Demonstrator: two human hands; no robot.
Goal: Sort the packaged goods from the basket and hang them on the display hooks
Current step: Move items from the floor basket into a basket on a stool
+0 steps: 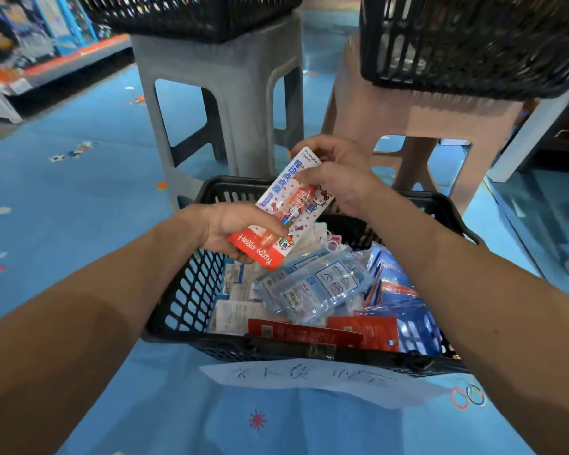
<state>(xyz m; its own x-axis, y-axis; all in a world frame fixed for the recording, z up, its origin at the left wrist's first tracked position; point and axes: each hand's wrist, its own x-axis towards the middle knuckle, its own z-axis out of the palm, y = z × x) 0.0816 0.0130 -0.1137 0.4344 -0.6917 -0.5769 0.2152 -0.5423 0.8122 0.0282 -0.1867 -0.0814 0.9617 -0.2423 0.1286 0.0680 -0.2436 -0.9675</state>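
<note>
Above the basket [191, 290], I hold a red-and-white pack [286, 205] in both hands. My left hand [234, 228] pinches its lower end and my right hand [339, 178] its top, likely to read the face for sorting. Its long axis runs diagonally, header end pointing up, away and rightward.

My left forearm enters from 8 o'clock, left hand [237, 229] pinching the packet's [286, 208] lower end; my right hand [337, 174], entering from 4 o'clock, grips its top.
</note>
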